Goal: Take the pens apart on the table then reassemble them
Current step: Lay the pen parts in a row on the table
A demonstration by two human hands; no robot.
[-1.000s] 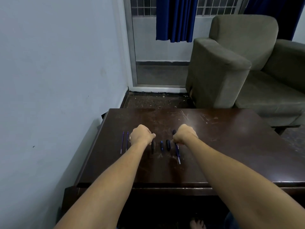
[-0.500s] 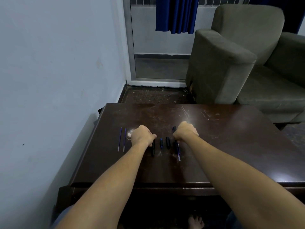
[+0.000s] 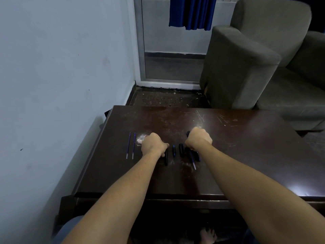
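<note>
Both fists (image 3: 153, 144) (image 3: 198, 139) on table (image 3: 246, 155) w/ pen parts (image 3: 174, 150)

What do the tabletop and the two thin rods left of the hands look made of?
Table: dark glossy varnished wood, likely; it shows glare and pale scratches. Two thin rods: bluish translucent plastic, probably ink refills with pale tips; too small to be sure.

The dark scratched wooden table (image 3: 237, 155) carried two thin blue refills (image 3: 131, 146) and several black pen parts (image 3: 181, 150)
</note>
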